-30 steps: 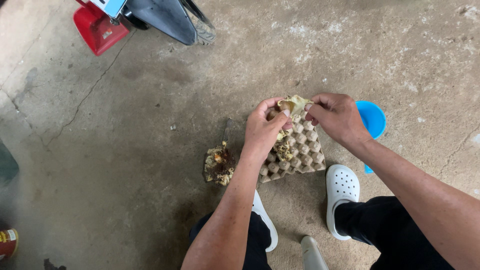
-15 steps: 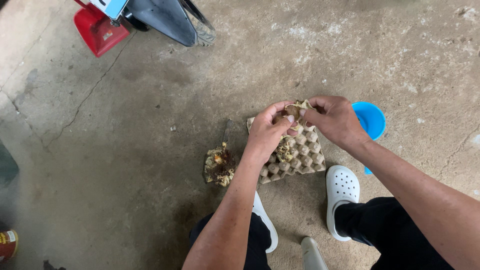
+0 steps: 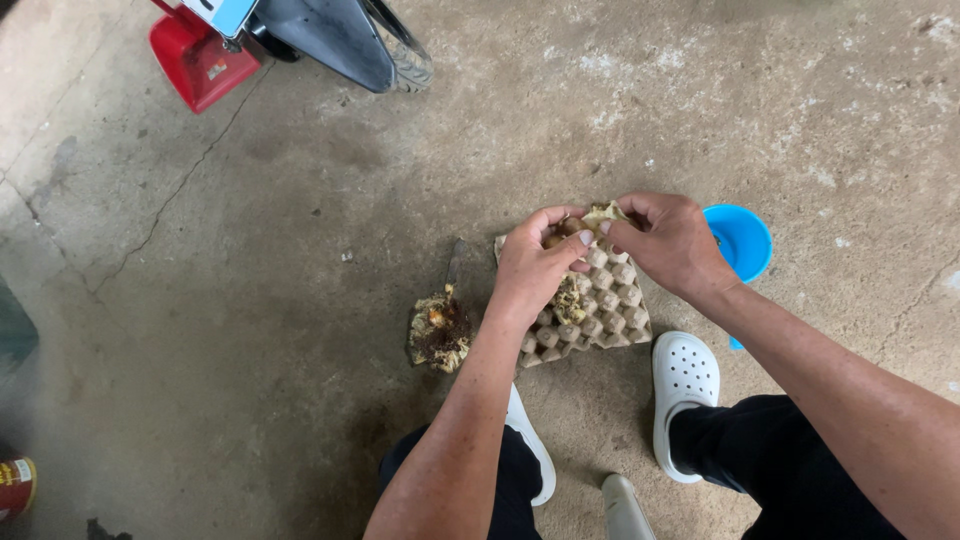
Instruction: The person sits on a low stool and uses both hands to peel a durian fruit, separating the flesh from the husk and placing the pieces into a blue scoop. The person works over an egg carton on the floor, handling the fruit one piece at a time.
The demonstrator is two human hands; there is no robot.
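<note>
My left hand [image 3: 532, 268] and my right hand [image 3: 668, 240] meet over the far edge of a brown cardboard egg tray [image 3: 608, 308] lying on the concrete floor. Between their fingertips they pinch a small brownish lump with pale yellowish husk [image 3: 590, 220] around it; the left fingers grip the lump, the right fingers hold the husk. More yellowish scraps [image 3: 568, 298] lie on the tray under my left palm. A knife with a dark blade [image 3: 455, 268] lies left of the tray, beside a heap of brown and yellow peelings [image 3: 437, 328].
A blue plastic scoop [image 3: 742, 240] sits right of the tray, behind my right hand. My feet in white clogs [image 3: 684, 385] are below the tray. A red stand [image 3: 198, 58] and a motorbike wheel [image 3: 400, 50] stand at the top left. A red can [image 3: 12, 485] is at the left edge.
Both hands have sunk slightly toward the tray. The husk, spread open a second ago, is now bunched tighter between the fingertips.
</note>
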